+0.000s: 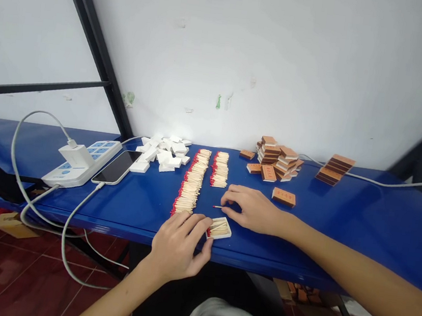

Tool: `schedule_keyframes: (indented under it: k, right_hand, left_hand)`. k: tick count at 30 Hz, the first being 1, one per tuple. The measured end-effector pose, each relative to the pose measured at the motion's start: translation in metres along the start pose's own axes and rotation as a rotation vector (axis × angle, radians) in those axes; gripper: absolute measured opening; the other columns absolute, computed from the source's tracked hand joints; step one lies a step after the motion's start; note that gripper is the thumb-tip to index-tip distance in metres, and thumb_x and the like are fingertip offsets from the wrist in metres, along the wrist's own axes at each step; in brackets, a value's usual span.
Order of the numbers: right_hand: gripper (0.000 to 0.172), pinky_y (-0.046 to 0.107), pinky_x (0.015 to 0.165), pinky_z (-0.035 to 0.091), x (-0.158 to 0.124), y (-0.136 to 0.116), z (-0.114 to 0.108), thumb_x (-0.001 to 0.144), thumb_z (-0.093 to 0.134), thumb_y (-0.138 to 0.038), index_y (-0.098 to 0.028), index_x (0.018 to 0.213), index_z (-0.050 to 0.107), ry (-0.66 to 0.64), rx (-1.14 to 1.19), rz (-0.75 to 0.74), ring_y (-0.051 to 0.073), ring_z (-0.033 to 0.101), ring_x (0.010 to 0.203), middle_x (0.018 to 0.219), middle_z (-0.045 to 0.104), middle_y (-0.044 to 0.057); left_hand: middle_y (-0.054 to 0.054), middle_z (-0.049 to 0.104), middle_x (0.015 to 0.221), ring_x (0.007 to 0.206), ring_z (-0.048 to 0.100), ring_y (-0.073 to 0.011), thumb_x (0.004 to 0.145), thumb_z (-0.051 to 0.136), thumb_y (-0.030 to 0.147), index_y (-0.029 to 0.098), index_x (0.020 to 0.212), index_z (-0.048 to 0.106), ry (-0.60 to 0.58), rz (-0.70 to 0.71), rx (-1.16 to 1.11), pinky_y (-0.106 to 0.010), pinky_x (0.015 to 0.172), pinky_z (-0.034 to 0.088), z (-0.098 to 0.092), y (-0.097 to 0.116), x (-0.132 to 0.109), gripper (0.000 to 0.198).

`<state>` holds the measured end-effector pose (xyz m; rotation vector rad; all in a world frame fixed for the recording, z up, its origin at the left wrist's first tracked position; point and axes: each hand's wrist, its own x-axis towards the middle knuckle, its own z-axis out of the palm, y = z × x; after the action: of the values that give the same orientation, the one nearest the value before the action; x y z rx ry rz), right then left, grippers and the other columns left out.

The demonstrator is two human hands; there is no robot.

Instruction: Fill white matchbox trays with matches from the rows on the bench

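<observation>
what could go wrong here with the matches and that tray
The small white cardboard tray of matches sits right at the front edge of the blue table. Steadied only by the left hand, it might slip off and spill.
The right hand, pinching a single red-tipped match, works close to the long rows of matches and could scatter them.

blue table [342, 220], long, set against the wall. left end: white power strip [79, 162], phone [117, 166] just beside it. middle, back: heap of white trays [163, 153], two rows of red-tipped matches [192, 181]. right, back: stacked brown sleeves [276, 158], a leaning stack [334, 169], one lone box [283, 196]. front edge: open tray [221, 228] holding matches, single match [217, 206] near it.
</observation>
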<state>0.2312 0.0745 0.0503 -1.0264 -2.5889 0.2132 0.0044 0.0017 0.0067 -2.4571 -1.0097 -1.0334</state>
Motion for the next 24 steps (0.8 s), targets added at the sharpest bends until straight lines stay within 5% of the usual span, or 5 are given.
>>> schedule_keyframes:
  k: [8,15,24]
  right_hand:
    - [0.010,0.028,0.071,0.041,0.000,-0.006,-0.008,0.099,0.049,-0.026,-0.020,0.095,0.056,0.078,0.088,-0.012,0.016,0.055,0.081,0.094,0.058,0.003]
    - [0.016,0.029,0.068,0.041,-0.002,-0.004,-0.007,0.101,0.044,-0.027,-0.021,0.094,0.056,-0.132,0.028,0.006,0.015,0.056,0.077,0.097,0.056,0.003]
    - [0.010,0.027,0.066,0.039,-0.002,-0.013,-0.012,0.099,0.046,-0.024,-0.020,0.092,0.052,0.074,0.218,-0.081,0.014,0.049,0.072,0.083,0.055,0.002]
  left_hand:
    - [-0.008,0.071,0.101,0.085,0.061,-0.0243,0.086,0.057,0.021,0.017,0.117,0.057,0.032,-0.009,0.020,-0.037,0.074,0.051,0.001,0.000,0.000,0.031]
    - [-0.008,0.070,0.102,0.085,0.062,-0.0232,0.088,0.056,0.022,0.017,0.117,0.057,0.015,-0.010,0.032,-0.037,0.075,0.052,0.000,0.000,0.001,0.029]
    - [-0.008,0.070,0.101,0.085,0.062,-0.0235,0.088,0.054,0.021,0.019,0.107,0.055,0.022,-0.067,0.009,-0.038,0.075,0.049,0.001,0.002,0.000,0.020]
